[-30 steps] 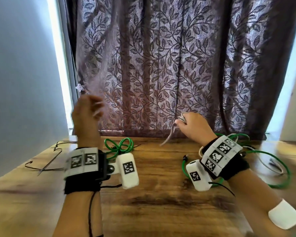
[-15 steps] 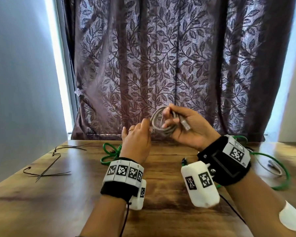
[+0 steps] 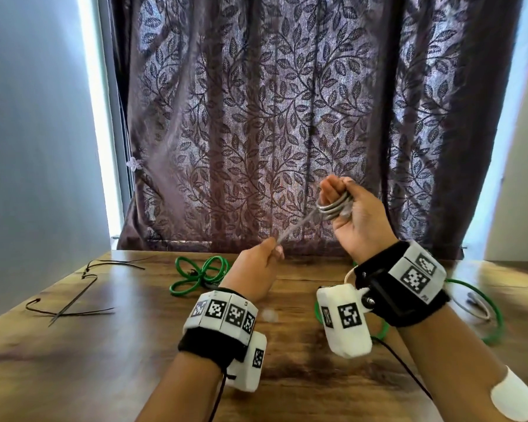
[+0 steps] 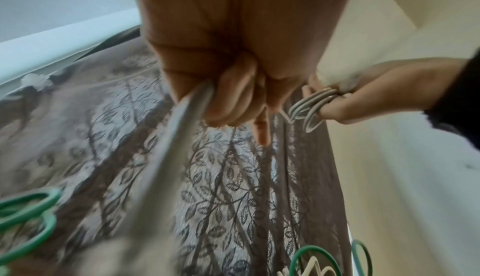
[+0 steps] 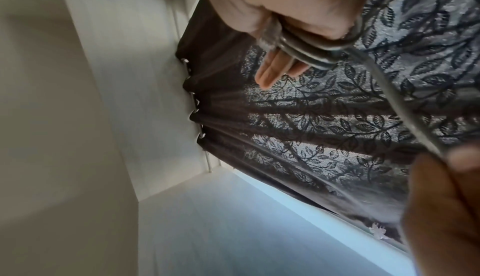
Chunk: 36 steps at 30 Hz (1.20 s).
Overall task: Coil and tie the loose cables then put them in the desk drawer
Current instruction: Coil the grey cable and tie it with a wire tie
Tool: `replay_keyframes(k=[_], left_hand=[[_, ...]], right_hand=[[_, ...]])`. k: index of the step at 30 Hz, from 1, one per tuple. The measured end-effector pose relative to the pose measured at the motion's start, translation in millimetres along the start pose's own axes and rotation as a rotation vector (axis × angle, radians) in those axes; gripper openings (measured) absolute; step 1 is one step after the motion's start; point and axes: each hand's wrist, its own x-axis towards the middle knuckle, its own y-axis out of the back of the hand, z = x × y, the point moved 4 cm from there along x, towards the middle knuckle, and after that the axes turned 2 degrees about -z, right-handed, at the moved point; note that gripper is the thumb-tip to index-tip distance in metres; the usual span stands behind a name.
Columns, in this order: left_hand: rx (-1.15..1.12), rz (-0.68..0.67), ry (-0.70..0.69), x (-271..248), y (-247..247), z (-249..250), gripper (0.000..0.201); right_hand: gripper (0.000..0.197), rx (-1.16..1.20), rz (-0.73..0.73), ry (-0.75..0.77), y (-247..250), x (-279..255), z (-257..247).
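Observation:
A grey cable (image 3: 333, 208) is wound in several loops round the fingers of my right hand (image 3: 352, 208), which is raised in front of the curtain with the thumb pressing the loops (image 5: 301, 48). A taut free length (image 3: 296, 226) runs down-left to my left hand (image 3: 258, 266), whose curled fingers grip the cable (image 4: 200, 99) above the desk. The coil (image 4: 311, 106) shows at the right of the left wrist view. A tied green cable bundle (image 3: 198, 275) lies on the wooden desk (image 3: 104, 345) behind my left hand.
Loose green cable (image 3: 485, 318) and a white cable (image 3: 476, 306) lie at the right behind my right wrist. Black cable ties (image 3: 73, 303) lie at the left of the desk. A dark leaf-patterned curtain (image 3: 287, 117) hangs behind the desk; walls stand on either side.
My right hand has risen with the grey coil round its fingers. My left hand has dropped down and left, pulling the free cable length taut.

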Motion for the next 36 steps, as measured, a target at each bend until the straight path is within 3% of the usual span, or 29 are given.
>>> replay_keyframes(k=[4,6,8,10,11,14,16,19,22,27,32,36], left_hand=[[0.183,-0.094,-0.157,-6,-6,27,0.021],[0.249,-0.103,-0.207,-9,-2,39,0.024],[0.372,-0.065,-0.229,-13,7,44,0.031],[0.511,-0.013,-0.249,-15,18,44,0.037],[0.520,0.001,-0.268,-16,24,42,0.039],[0.311,0.091,-0.345,-17,43,35,0.050],[0.130,0.253,-0.388,-16,58,25,0.048],[-0.058,0.419,-0.409,-20,69,16,0.046],[-0.141,0.469,-0.372,-17,64,11,0.038],[-0.251,0.457,-0.265,-11,56,1,0.030],[-0.404,0.365,-0.106,5,37,-15,0.062],[-0.508,0.386,-0.065,8,31,-14,0.062]], right_hand=[[0.022,-0.189,-0.094,0.061,-3,-4,4],[0.017,-0.517,-0.232,0.104,-9,-7,18],[0.018,-0.995,-0.435,0.172,-14,-12,38],[0.032,-1.336,-0.658,0.134,-14,-20,57],[0.035,-1.395,-0.733,0.064,-12,-21,62],[0.017,-1.129,-0.868,-0.294,-6,-29,70],[0.023,-0.900,-0.866,-0.440,-8,-38,73],[0.030,-0.735,-0.761,-0.523,-17,-43,75],[0.049,-0.616,-0.675,-0.601,-23,-45,72],[0.035,-0.588,-0.608,-0.477,-29,-41,61],[0.031,-0.525,-0.521,-0.424,-27,-33,55],[0.035,-0.619,-0.507,-0.355,-26,-34,58]])
